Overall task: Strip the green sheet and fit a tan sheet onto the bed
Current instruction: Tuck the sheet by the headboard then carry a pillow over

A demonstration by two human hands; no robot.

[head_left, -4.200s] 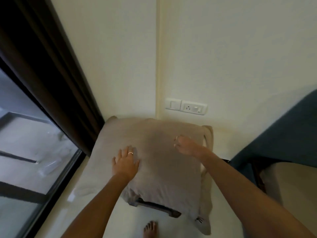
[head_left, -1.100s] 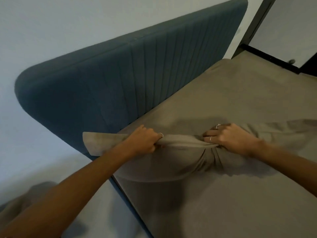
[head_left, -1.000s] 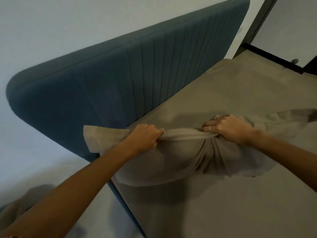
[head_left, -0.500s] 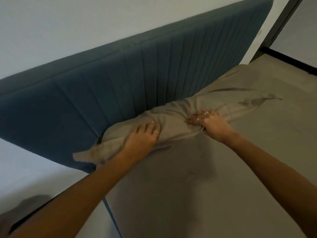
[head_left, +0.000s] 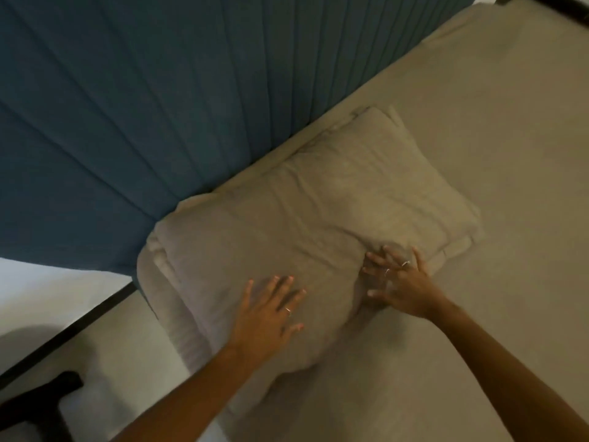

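Lying at the head of the bed, a tan pillow (head_left: 318, 224) rests on the tan sheet (head_left: 478, 129) that covers the mattress, its far long edge close against the ribbed blue headboard (head_left: 159, 106). The left hand (head_left: 267, 314) lies flat on the pillow's near left part with straight, spread fingers gripping nothing, while the right hand (head_left: 398, 285) presses its fingertips into the pillow's near edge, fingers spread and not clenched. No green sheet shows; a dark object (head_left: 38, 406) stands on the floor at lower left.
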